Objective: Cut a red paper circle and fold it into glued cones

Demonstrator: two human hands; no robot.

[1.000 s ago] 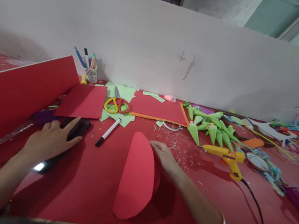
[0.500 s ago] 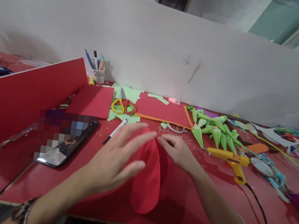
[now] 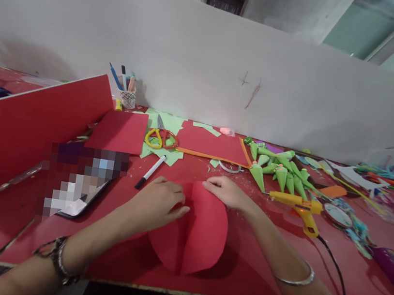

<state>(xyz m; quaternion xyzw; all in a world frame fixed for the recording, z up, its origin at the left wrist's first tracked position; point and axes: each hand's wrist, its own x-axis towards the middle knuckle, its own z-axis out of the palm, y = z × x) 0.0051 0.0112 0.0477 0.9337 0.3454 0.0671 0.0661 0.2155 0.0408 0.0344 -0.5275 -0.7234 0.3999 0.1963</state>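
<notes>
Red, rounded paper stands partly open along its vertical centre fold.

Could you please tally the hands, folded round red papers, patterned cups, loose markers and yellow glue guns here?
Left hand, right hand: 2
Folded round red paper: 1
Patterned cup: 1
Loose marker: 1
Yellow glue gun: 1
Total: 6

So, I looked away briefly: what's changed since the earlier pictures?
The left hand left the phone and moved right to the red paper, now opened from its fold. The right hand still holds its top edge; glue gun and marker stayed put.
</notes>
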